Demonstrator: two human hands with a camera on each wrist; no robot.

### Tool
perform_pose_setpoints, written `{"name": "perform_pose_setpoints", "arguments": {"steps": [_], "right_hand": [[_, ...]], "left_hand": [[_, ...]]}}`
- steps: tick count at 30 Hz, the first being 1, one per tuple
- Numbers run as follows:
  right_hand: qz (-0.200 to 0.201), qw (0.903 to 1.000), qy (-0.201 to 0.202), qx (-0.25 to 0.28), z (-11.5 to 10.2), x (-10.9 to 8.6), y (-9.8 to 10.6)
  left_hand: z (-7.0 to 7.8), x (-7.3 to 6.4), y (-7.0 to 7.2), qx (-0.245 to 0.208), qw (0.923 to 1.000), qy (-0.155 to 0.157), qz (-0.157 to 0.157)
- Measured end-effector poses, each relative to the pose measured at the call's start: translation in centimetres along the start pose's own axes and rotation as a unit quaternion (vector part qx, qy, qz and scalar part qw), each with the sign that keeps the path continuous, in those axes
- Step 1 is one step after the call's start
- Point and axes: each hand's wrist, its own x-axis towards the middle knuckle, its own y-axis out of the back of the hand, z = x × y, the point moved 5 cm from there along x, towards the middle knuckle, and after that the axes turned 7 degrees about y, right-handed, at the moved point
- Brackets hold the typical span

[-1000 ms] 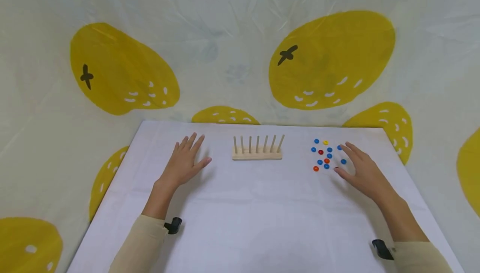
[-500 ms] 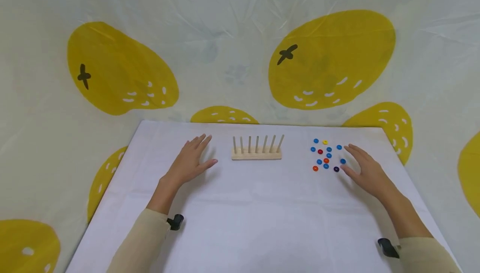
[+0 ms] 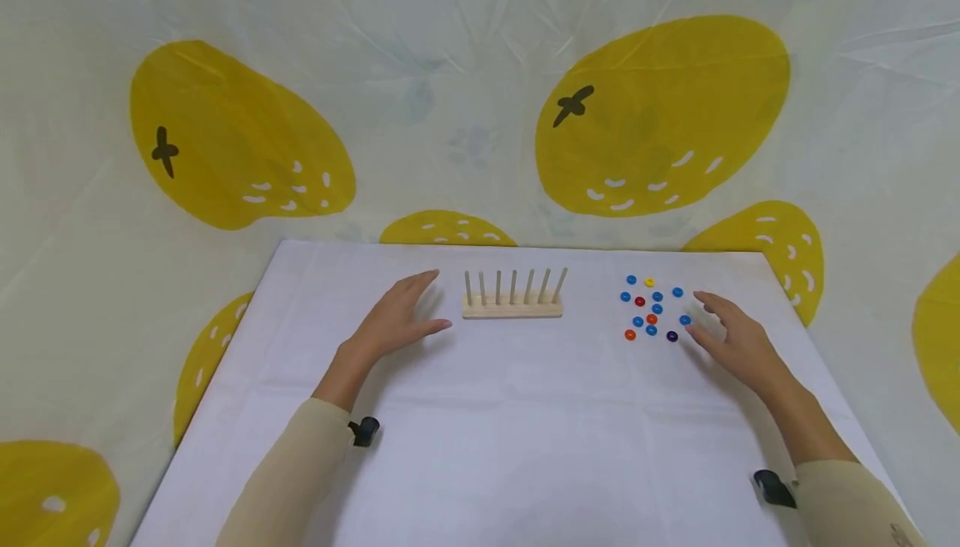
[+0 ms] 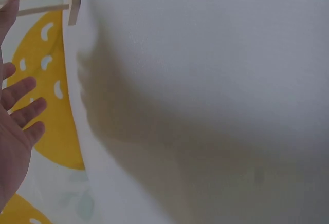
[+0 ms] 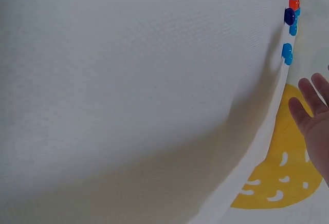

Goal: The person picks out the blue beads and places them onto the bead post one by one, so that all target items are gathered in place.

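Note:
A pale wooden rack [image 3: 512, 311] with a row of several upright pegs stands at the back middle of the table. My left hand [image 3: 397, 318] hovers just left of it, thumb and fingers apart and holding nothing. To the right of the rack lie several small ring beads, mostly blue, among them a yellow bead [image 3: 649, 283], a dark red bead [image 3: 640, 302] and a dark purple bead [image 3: 672, 336]. My right hand [image 3: 738, 347] is at their right side, empty, fingertips close to a blue bead [image 3: 685, 320]. In the left wrist view the rack [image 4: 74, 0] shows beyond the thumb.
A white cloth [image 3: 517, 439] covers the table. Behind it hangs a pale curtain [image 3: 450, 113] printed with large yellow fruit. Small black cameras sit at both wrists, such as the left wrist camera [image 3: 365, 431].
My left hand has moved right, nearer the rack. My right hand has drawn slightly right, off the beads, uncovering the dark purple one. Rack and beads lie as before.

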Motion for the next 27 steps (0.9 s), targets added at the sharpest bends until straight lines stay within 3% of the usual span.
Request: {"name": "perform_pose_setpoints", "arguments": {"steps": [18, 27], "right_hand": [[-0.003, 0.9967, -0.048, 0.066, 2.1, 0.6, -0.8], [-0.003, 0.9954, -0.052, 0.080, 2.6, 1.1, -1.2]], "left_hand": [[1.6, 3.3, -2.5, -0.088, 0.9956, -0.008, -0.028], [2.4, 4.5, -3.8, -0.080, 0.9965, -0.007, -0.025]]}}
